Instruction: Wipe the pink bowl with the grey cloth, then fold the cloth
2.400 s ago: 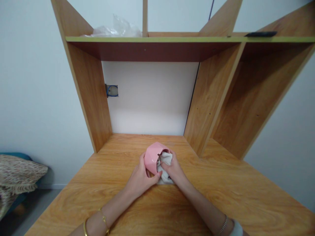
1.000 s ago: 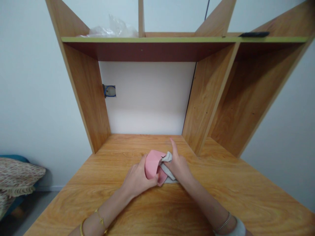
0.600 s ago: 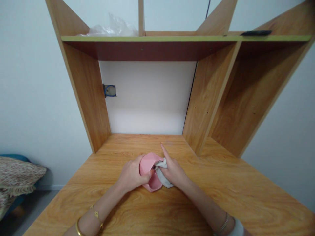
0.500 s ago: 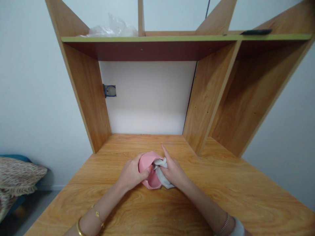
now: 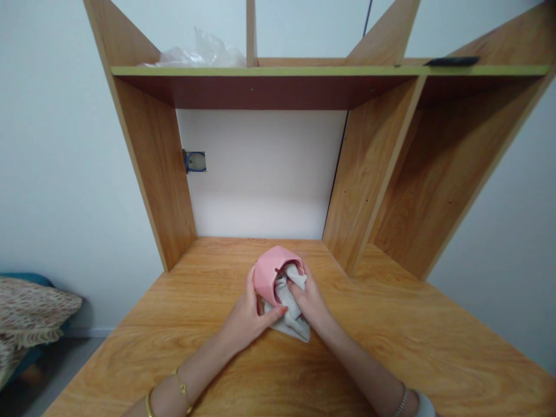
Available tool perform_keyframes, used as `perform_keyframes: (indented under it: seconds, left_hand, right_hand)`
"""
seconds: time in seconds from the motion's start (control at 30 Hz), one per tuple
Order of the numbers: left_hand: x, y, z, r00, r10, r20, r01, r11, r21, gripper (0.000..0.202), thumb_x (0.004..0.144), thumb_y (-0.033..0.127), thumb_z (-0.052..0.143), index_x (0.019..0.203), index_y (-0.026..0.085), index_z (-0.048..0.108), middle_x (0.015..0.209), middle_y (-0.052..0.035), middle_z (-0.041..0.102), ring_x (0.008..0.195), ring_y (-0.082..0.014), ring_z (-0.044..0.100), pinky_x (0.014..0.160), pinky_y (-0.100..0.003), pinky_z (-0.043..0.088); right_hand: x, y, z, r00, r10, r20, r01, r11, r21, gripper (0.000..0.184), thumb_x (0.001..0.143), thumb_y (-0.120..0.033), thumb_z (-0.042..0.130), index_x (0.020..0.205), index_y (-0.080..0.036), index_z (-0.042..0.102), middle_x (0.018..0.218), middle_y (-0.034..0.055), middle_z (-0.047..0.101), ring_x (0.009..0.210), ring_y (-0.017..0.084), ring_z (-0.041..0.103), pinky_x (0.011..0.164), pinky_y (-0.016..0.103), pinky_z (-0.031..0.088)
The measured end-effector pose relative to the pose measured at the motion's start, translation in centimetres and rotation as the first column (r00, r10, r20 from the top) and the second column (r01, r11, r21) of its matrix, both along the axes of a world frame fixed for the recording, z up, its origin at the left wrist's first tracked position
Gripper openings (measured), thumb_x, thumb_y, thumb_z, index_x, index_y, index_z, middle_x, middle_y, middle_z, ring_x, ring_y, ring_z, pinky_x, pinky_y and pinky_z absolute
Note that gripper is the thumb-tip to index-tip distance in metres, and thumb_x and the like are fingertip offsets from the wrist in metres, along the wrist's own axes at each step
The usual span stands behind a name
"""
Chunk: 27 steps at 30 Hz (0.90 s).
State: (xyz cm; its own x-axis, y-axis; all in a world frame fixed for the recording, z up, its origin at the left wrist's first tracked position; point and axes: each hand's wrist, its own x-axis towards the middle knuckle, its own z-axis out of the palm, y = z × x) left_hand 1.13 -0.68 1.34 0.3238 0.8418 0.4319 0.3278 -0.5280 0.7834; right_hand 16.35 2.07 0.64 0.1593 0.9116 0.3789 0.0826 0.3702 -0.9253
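Note:
A pink faceted bowl-like container (image 5: 268,272) is tilted above the desk, its opening turned toward me and to the right. My left hand (image 5: 248,317) wraps its left side and lower edge, thumb stretched out along the front. A pale grey cloth (image 5: 287,300) is bunched partly inside the opening, and its lower corner hangs down under the container. With bent fingers, my right hand (image 5: 313,302) holds the cloth at the opening's right side. Some of its fingertips are hidden behind the cloth and the container.
The wooden desk top (image 5: 208,370) spreads beneath both hands. Upright wooden panels (image 5: 369,179) and a shelf with a yellow-green edge (image 5: 295,71) stand behind. On the shelf lie a clear plastic bag (image 5: 200,53) and a dark flat object (image 5: 452,61). A patterned cloth (image 5: 35,313) is at far left.
The container has been lifted and turned, shifting a little right and away from me. My left hand's thumb has come out of the opening. More cloth now lies inside and below it.

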Motion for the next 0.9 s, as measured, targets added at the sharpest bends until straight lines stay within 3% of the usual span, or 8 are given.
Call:
perform_keyframes:
  seconds: [0.13, 0.3, 0.47, 0.7, 0.9]
  left_hand:
    - [0.0, -0.1, -0.1, 0.998, 0.062, 0.014, -0.062, 0.998, 0.025, 0.081, 0.075, 0.037, 0.058, 0.133, 0.013, 0.006, 0.122, -0.0143, 0.045, 0.109, -0.0238, 0.046, 0.091, -0.035, 0.037]
    - [-0.2, -0.1, 0.4, 0.990, 0.122, -0.069, -0.120, 0.992, 0.025, 0.081, 0.070, 0.037, 0.061, 0.131, 0.013, 0.013, 0.111, -0.0129, 0.053, 0.099, -0.0251, 0.053, 0.083, -0.037, 0.043]
    - [-0.1, -0.6, 1.2, 0.986, 0.110, -0.122, -0.104, 0.993, 0.056, 0.079, 0.069, 0.037, 0.062, 0.131, 0.016, 0.017, 0.112, -0.0118, 0.053, 0.099, -0.0244, 0.054, 0.080, -0.034, 0.045]
    - [-0.3, -0.8, 1.5, 0.964, 0.125, -0.233, -0.113, 0.991, 0.065, 0.080, 0.067, 0.032, 0.058, 0.133, 0.018, 0.017, 0.102, -0.0074, 0.059, 0.088, -0.0237, 0.059, 0.076, -0.033, 0.045]
    - [-1.2, -0.3, 1.2, 0.916, 0.182, -0.357, -0.151, 0.982, 0.114, 0.078, 0.065, 0.038, 0.056, 0.133, 0.018, 0.025, 0.096, -0.0080, 0.063, 0.078, -0.0261, 0.060, 0.073, -0.036, 0.045]
  right_hand:
    - [-0.6, -0.1, -0.6, 1.000, 0.021, -0.009, -0.021, 0.999, -0.038, 0.057, 0.066, -0.021, 0.048, 0.122, -0.017, 0.036, 0.109, 0.0084, 0.057, 0.095, 0.020, 0.057, 0.081, 0.033, 0.045]
    - [0.0, 0.4, -0.9, 0.995, -0.058, 0.085, 0.067, 0.992, -0.106, 0.080, 0.062, -0.024, 0.055, 0.132, -0.011, 0.019, 0.110, 0.0114, 0.057, 0.092, 0.019, 0.058, 0.077, 0.030, 0.046]
    - [1.2, 0.4, 0.1, 0.957, -0.130, 0.258, 0.165, 0.979, -0.117, 0.091, 0.059, -0.028, 0.062, 0.135, -0.010, 0.014, 0.090, 0.0078, 0.064, 0.077, 0.020, 0.062, 0.065, 0.028, 0.048]
    - [1.6, -1.0, 2.3, 0.827, -0.200, 0.525, 0.267, 0.962, -0.055, 0.087, 0.065, -0.031, 0.058, 0.136, -0.011, 0.012, 0.057, -0.0040, 0.057, 0.053, 0.017, 0.057, 0.048, 0.023, 0.039]
    - [1.6, -1.7, 2.4, 0.696, -0.171, 0.697, 0.233, 0.972, 0.005, 0.081, 0.071, -0.032, 0.054, 0.138, -0.015, 0.011, 0.054, -0.0036, 0.056, 0.052, 0.017, 0.056, 0.048, 0.023, 0.034]
